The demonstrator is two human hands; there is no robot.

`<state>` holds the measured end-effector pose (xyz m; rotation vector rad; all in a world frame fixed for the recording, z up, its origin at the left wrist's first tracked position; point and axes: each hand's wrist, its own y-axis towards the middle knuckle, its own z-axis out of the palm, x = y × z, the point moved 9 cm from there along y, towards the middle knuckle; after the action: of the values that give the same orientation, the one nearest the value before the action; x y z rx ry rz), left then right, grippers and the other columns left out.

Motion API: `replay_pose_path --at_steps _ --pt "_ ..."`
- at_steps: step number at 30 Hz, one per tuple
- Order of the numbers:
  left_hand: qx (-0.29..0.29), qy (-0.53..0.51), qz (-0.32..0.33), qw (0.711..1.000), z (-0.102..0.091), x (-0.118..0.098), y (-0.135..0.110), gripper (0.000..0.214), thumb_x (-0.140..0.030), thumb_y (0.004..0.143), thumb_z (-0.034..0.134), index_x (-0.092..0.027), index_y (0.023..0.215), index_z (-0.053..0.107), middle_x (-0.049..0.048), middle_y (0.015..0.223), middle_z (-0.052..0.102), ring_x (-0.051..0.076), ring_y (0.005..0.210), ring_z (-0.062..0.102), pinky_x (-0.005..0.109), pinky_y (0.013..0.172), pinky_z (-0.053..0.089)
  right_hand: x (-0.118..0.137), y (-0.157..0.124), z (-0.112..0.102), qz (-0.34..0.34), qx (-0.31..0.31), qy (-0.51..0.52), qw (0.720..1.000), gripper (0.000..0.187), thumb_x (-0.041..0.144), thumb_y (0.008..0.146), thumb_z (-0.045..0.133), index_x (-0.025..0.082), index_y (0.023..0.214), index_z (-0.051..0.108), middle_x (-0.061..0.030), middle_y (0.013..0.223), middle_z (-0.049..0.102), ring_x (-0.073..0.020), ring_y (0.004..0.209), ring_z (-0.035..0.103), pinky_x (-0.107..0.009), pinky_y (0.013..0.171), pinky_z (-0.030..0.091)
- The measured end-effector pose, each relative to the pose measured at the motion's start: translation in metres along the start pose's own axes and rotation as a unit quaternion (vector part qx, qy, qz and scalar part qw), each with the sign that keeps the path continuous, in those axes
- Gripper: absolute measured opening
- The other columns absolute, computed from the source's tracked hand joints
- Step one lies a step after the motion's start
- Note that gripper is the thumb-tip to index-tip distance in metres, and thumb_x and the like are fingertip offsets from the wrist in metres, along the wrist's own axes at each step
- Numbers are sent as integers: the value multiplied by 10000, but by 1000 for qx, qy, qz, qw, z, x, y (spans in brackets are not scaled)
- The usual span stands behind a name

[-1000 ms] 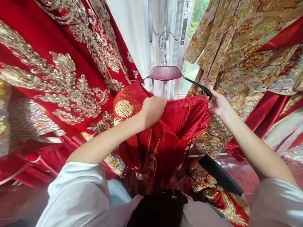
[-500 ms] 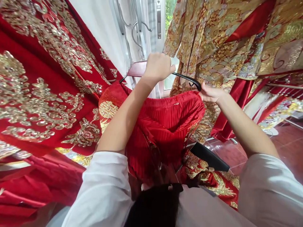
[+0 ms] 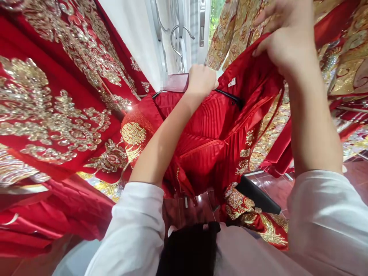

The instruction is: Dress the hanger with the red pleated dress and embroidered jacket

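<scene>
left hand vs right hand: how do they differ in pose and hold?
Hold: the left hand is closed over the middle of the hanger; the right hand holds up an edge of the red garment, some fingers extended.

Position: the right hand is near the picture's top edge; the left hand is lower, nearer centre.

Shared: both are bare, below white sleeves.

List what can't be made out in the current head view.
All in the head view:
Hanger: part of its middle plate, covered by the left hand.
Red garment: part of its front, behind the left forearm.
White label: any print, too small.
Right hand: fingers blurred, top cut off by the upper edge.
</scene>
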<state>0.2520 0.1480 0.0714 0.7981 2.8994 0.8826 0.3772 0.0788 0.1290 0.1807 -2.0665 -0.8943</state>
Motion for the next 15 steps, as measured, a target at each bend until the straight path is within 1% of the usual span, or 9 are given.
replay_pose_path --at_steps 1,2,3,4,5,6,9,12,15 --pt "2 3 -1 1000 -1 0 -1 340 -245 900 436 -105 1098 674 114 1078 692 213 1005 570 334 809 374 29 -18 8 -86 -23 -163 983 325 -52 676 489 97 923 639 49 658 448 -109 940 548 -189 763 306" --pt "4 6 2 1000 -2 -1 -1 341 -218 901 429 -96 1107 671 123 1100 685 219 1005 581 335 790 376 44 -41 25 -123 -13 -273 954 368 -25 686 487 116 998 622 -1 789 525 -210 1034 539 -279 832 341" --pt "5 9 4 1000 -2 -1 -2 343 -197 902 420 -90 1113 669 133 1120 678 226 1005 591 335 770 376 45 -63 45 -118 14 -333 936 392 11 735 465 136 1086 587 -51 827 554 -262 992 567 -357 825 379" --pt "6 10 6 1000 -3 -1 -3 347 -191 905 410 -88 1113 669 139 1128 675 227 1002 597 335 755 375 35 -85 69 -89 71 -362 925 382 23 762 451 153 1101 571 -80 797 562 -282 907 592 -398 779 407" --pt "4 12 8 1000 -2 -1 -4 353 -204 912 398 -94 1104 673 140 1122 677 222 995 600 333 749 373 23 -108 100 -85 150 -368 914 356 23 794 418 165 1084 568 -107 830 568 -282 873 594 -402 748 422" --pt "1 15 11 1000 -2 -1 -5 361 -228 919 385 -104 1090 678 137 1106 684 212 982 599 331 748 372 11 -127 124 -89 196 -363 907 334 29 836 355 163 1054 570 -140 888 571 -286 879 585 -401 727 427" --pt "-5 25 20 999 2 1 -6 385 -303 920 360 -141 1040 688 119 1050 702 189 925 588 329 771 372 -24 -154 177 -103 245 -349 899 417 60 896 180 142 1022 570 -213 997 555 -303 907 555 -399 679 428" --pt "-6 -7 46 999 1 0 -8 386 -323 928 331 -184 1048 670 77 1044 701 181 924 569 326 806 381 -40 -154 197 -105 244 -361 894 493 57 895 109 121 1078 562 -250 1070 544 -298 922 562 -381 659 438" --pt "-64 -91 88 990 -24 4 -25 383 -316 945 283 -261 1110 624 27 1116 665 195 1018 546 354 899 388 -33 -151 187 -101 247 -371 889 453 90 913 169 116 1222 500 -244 1065 573 -267 862 603 -347 643 444"
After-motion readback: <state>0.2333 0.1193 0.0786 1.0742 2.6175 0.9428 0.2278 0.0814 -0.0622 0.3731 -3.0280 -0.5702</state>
